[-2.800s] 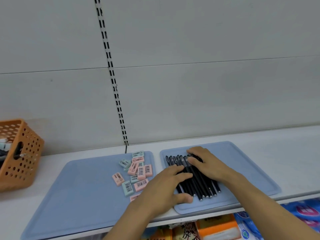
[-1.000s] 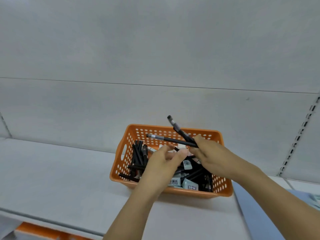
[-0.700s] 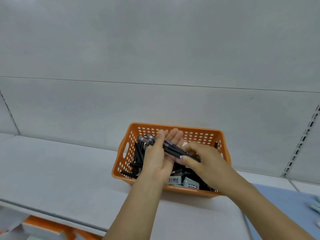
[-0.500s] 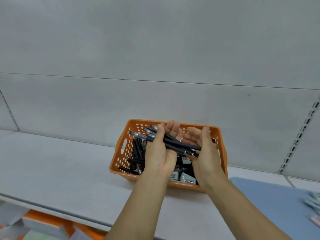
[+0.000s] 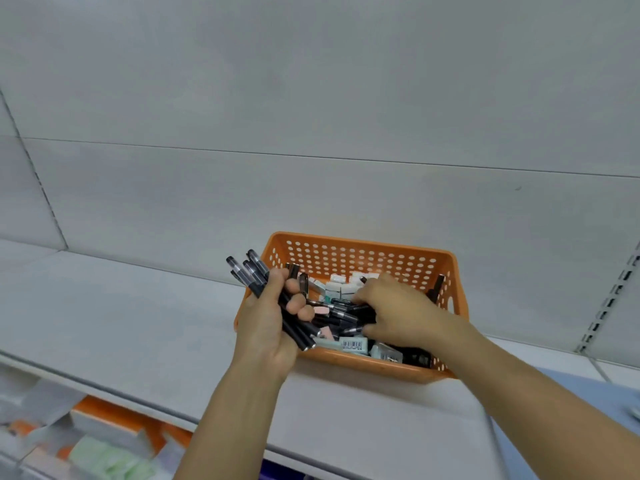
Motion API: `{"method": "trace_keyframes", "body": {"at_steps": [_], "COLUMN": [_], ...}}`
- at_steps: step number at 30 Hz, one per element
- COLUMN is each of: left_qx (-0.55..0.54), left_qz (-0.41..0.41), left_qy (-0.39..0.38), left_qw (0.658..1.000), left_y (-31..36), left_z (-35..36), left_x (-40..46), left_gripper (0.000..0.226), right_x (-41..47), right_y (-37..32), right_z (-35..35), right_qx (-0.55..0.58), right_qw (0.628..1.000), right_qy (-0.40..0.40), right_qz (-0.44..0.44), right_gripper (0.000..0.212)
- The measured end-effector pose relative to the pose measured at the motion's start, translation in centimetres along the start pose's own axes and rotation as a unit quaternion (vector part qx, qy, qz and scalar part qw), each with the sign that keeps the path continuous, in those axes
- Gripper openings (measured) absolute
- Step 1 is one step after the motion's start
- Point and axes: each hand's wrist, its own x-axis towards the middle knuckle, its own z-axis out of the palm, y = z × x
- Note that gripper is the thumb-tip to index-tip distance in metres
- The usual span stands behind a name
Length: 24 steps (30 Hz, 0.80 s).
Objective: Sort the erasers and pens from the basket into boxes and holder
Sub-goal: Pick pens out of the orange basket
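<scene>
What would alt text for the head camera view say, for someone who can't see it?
A person's left hand grips a bundle of black pens at the left end of an orange perforated plastic basket, while the right hand reaches among the loose pens and small erasers inside. The basket sits on a pale grey shelf.

One orange basket (image 5: 360,258) stood on the shelf (image 5: 121,323). Two hands were in view: the left hand (image 5: 268,327) at the basket's left rim held a bundle of about five black pens (image 5: 254,275). Further pens and erasers (image 5: 353,343) inside the basket were too tangled to count.
</scene>
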Motion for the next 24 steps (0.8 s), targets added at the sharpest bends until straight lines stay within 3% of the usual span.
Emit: {"method": "trace_keyframes", "body": {"at_steps": [2, 5, 8, 12, 17, 20, 21, 22, 24], "left_qx": [0.002, 0.020, 0.050, 0.076, 0.193, 0.175, 0.151, 0.126, 0.082], "left_qz": [0.001, 0.007, 0.004, -0.003, -0.032, -0.050, -0.045, -0.035, -0.016], "left_qy": [0.002, 0.004, 0.001, -0.018, -0.091, -0.088, -0.072, -0.055, -0.035], "left_qw": [1.000, 1.000, 0.999, 0.997, 0.977, 0.979, 0.985, 0.990, 0.996], "left_y": [0.3, 0.8, 0.7, -0.2, -1.0, -0.5, -0.1, 0.3, 1.0], "left_z": [-0.3, -0.6, -0.2, 1.1, 2.4, 1.9, 1.5, 1.1, 0.5], "left_x": [-0.2, -0.6, -0.9, -0.4, -0.2, 0.0, 0.1, 0.3, 0.6], "left_gripper": [0.013, 0.015, 0.016, 0.021, 0.021, 0.017, 0.016, 0.014, 0.014], "right_x": [0.7, 1.0, 0.9, 1.1, 2.1, 2.2, 2.1, 1.9, 1.4], "right_y": [-0.4, 0.0, 0.5, -1.4, -4.3, -3.4, -2.7, -2.1, -1.5], "right_z": [0.7, 0.1, -1.6, -4.3, -6.1, -5.2, -4.5, -3.9, -2.3], "right_qx": [-0.082, -0.024, 0.033, 0.182, 0.421, 0.505, 0.460, 0.366, 0.138], "right_qw": [0.997, 1.000, 0.994, 0.952, 0.885, 0.844, 0.868, 0.916, 0.988], "right_qy": [0.000, -0.001, 0.101, 0.245, 0.197, 0.165, 0.162, 0.136, 0.002], "right_qz": [-0.004, -0.001, -0.004, -0.018, 0.024, 0.081, 0.091, 0.091, 0.073], "right_gripper": [0.021, 0.016, 0.014, 0.019, 0.020, 0.014, 0.013, 0.010, 0.004]}}
